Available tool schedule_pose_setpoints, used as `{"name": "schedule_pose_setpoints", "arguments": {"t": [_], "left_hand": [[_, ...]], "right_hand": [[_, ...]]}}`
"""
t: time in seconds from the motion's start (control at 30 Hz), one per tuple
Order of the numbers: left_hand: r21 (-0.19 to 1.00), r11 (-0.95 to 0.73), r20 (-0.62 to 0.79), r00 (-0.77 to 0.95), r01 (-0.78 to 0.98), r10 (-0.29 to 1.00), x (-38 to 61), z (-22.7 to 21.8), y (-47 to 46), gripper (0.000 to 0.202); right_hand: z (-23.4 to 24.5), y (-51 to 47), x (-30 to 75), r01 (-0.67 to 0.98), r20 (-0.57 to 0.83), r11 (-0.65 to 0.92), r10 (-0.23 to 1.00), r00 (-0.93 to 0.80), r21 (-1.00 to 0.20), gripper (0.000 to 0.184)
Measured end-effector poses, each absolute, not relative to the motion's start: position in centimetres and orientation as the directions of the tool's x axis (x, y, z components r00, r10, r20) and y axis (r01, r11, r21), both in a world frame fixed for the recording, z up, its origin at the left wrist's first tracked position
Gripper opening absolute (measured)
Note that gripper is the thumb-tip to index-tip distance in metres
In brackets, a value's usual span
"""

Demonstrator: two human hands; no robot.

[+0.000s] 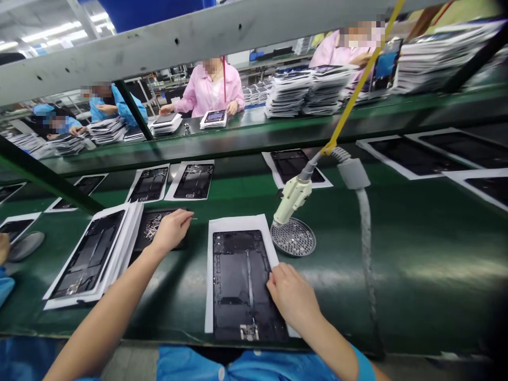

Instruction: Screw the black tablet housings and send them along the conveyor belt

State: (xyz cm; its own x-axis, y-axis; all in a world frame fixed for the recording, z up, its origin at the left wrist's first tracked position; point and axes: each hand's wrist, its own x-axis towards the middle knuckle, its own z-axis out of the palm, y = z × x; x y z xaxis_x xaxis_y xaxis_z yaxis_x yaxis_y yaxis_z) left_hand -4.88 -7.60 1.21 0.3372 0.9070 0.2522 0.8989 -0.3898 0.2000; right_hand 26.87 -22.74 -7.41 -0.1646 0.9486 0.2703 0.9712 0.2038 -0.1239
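A black tablet back frame (238,283) lies on a white sheet (234,225) in front of me on the green belt. My right hand (291,293) rests on the frame's right edge with fingers curled. My left hand (171,229) reaches over a dark tray of small screws (153,225), fingers pinched together; what they hold is too small to make out. A cream electric screwdriver (291,198) hangs on a yellow cord, tip down over a round perforated screw dish (293,238).
A stack of frames on white sheets (93,256) lies at my left. More frames (194,181) ride the green belt (416,248) farther out. Across the line, people in pink and blue coats sit behind piles of parts (305,90). A grey hose (363,233) hangs at right.
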Motion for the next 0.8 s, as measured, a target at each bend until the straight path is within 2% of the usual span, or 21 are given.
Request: {"name": "schedule_pose_setpoints", "arguments": {"t": [0.1,0.2,0.3,0.5,0.67,0.8], "left_hand": [[0.305,-0.384,0.334,0.28,0.872,0.9,-4.3,1.6,-8.6,0.027],[0.418,-0.433,0.325,0.313,0.799,0.892,-2.6,1.2,-9.8,0.022],[0.498,-0.476,0.304,0.368,0.725,0.879,-0.7,-0.6,-10.7,0.019],[0.445,-0.574,0.372,0.441,0.687,0.817,1.0,-4.3,-9.8,0.019],[0.421,-0.533,0.228,0.483,0.734,0.845,-0.1,-3.8,-9.1,0.024],[0.347,-0.584,0.133,0.578,0.734,0.805,0.0,-2.6,-9.5,0.026]], "right_hand": [[-7.5,-23.0,27.2,0.978,0.297,0.167,0.947,-0.125,-0.123,0.025],[-7.2,-22.8,27.1,0.988,0.24,0.107,0.968,-0.077,-0.114,0.021],[-7.1,-22.6,27.3,0.984,0.205,0.128,0.973,-0.101,-0.126,0.02],[-7.7,-22.6,28.4,0.962,0.296,0.208,0.943,-0.149,-0.178,0.022],[-7.6,-22.4,28.7,0.944,0.327,0.225,0.935,-0.139,-0.241,0.025],[-7.3,-22.2,28.6,0.939,0.307,0.211,0.944,-0.124,-0.271,0.026]]}}
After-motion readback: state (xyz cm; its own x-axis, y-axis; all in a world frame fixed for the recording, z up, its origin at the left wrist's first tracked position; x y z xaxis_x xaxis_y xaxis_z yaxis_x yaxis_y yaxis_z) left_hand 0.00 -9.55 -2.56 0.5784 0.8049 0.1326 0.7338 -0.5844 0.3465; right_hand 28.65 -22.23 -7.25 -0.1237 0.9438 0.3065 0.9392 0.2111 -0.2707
